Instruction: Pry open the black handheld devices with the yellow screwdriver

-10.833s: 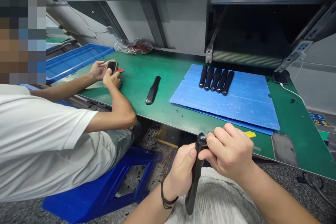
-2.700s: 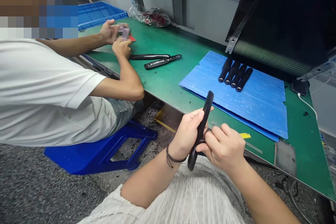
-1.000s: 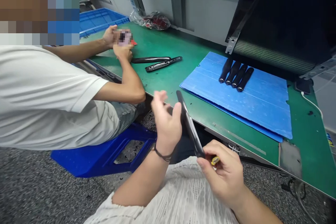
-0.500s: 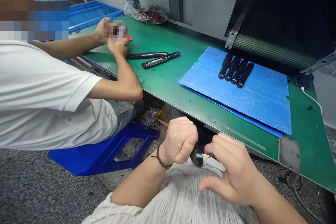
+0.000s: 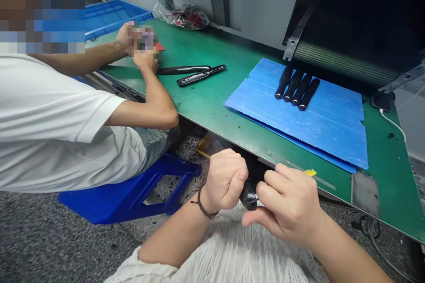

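Observation:
My left hand (image 5: 226,179) is closed in a fist around a smooth black plastic handle piece (image 5: 248,197). Its rounded end pokes out below the fingers; the rest is hidden in the grip. Curled just to the right is my right hand (image 5: 291,201), holding a slim tool with a yellow end (image 5: 310,172) that sticks out behind the knuckles. A thin tip shows at the black piece's end and appears to touch it. My right thumb is stretched out beneath that end. Both hands are over my lap, in front of the bench edge.
Several black handle pieces (image 5: 296,88) lie side by side on blue sheets (image 5: 325,130) on the green bench (image 5: 202,97). Two longer black shells (image 5: 201,75) lie further left. A co-worker's arm (image 5: 156,101) rests at the bench, near a blue stool (image 5: 133,199). A phone (image 5: 381,101) lies far right.
My right hand has moved left and closed up against the black piece's end. The tool's yellow end now shows behind the knuckles. My left hand keeps its grip.

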`<state>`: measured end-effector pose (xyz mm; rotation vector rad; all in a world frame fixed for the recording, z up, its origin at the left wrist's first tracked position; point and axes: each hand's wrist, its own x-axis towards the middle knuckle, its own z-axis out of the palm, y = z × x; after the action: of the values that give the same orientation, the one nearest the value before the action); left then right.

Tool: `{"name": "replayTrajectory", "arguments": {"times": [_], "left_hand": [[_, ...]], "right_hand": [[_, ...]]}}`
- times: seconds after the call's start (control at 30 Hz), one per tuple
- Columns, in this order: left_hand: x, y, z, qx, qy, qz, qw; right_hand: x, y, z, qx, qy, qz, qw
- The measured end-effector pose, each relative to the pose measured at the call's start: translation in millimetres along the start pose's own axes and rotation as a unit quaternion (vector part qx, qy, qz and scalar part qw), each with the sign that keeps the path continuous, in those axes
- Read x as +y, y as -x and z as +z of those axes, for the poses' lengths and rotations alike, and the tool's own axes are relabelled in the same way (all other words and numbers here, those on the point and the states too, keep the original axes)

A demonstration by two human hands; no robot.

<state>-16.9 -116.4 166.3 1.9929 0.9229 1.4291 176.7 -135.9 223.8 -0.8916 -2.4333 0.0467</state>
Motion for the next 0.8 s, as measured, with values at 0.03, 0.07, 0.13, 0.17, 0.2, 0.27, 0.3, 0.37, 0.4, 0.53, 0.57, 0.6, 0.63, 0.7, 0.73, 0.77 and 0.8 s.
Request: {"name": "replayTrajectory", "arguments": {"times": [0.03,0.07,0.13,0.17,0.2,0.27,0.3,0.37,0.4,0.53,0.57,0.6,0.63,0.7,0.73,0.77,0.8], "left_hand": [[1.3,0.7,1.3,0.009,0.002,-0.004,1.0],[2.9,1.3,2.7,0.02,0.003,-0.01,1.0],[6.7,2.8,6.2,0.039,0.0,-0.032,0.999],[8.6,3.7,8.2,0.048,-0.002,-0.048,0.998],[10.3,4.7,10.3,0.055,-0.002,-0.068,0.996],[13.2,7.0,14.7,0.062,0.001,-0.112,0.992],[14.3,8.0,16.7,0.062,0.005,-0.134,0.989],[16.5,9.6,20.0,0.06,0.013,-0.17,0.984],[17.5,10.0,21.0,0.058,0.016,-0.183,0.981],[22.2,7.3,20.8,0.006,0.091,-0.208,0.974],[23.0,5.9,20.1,-0.025,0.129,-0.208,0.969],[23.3,4.5,19.4,-0.06,0.168,-0.204,0.962],[23.0,3.3,18.8,-0.092,0.202,-0.201,0.954],[20.6,1.8,18.3,-0.127,0.24,-0.195,0.942],[18.6,1.6,18.3,-0.128,0.245,-0.194,0.941],[16.5,1.6,18.5,-0.125,0.244,-0.195,0.942],[14.3,1.7,18.7,-0.123,0.24,-0.193,0.943]], "right_hand": [[0.0,0.8,0.6,0.015,0.027,-0.008,0.999],[-0.2,1.6,1.3,0.033,0.053,-0.016,0.998],[-0.3,3.2,3.1,0.072,0.1,-0.031,0.992],[0.0,4.2,4.1,0.09,0.119,-0.036,0.988],[0.5,5.2,5.1,0.104,0.134,-0.039,0.985],[2.4,7.3,6.8,0.12,0.156,-0.041,0.98],[3.6,8.3,7.4,0.122,0.162,-0.041,0.978],[5.9,10.2,8.2,0.122,0.168,-0.042,0.977],[6.9,11.0,8.4,0.123,0.172,-0.045,0.976],[9.7,12.7,10.5,0.151,0.172,-0.048,0.972],[10.3,13.0,11.1,0.16,0.16,-0.041,0.973],[11.0,13.2,11.4,0.169,0.138,-0.031,0.975],[11.8,13.6,11.4,0.176,0.105,-0.019,0.979],[13.8,14.9,9.7,0.174,0.012,0.006,0.985],[15.2,15.7,7.9,0.168,-0.033,0.018,0.985],[16.7,16.6,5.3,0.159,-0.069,0.028,0.984],[18.3,17.2,2.1,0.147,-0.091,0.039,0.984]]}}
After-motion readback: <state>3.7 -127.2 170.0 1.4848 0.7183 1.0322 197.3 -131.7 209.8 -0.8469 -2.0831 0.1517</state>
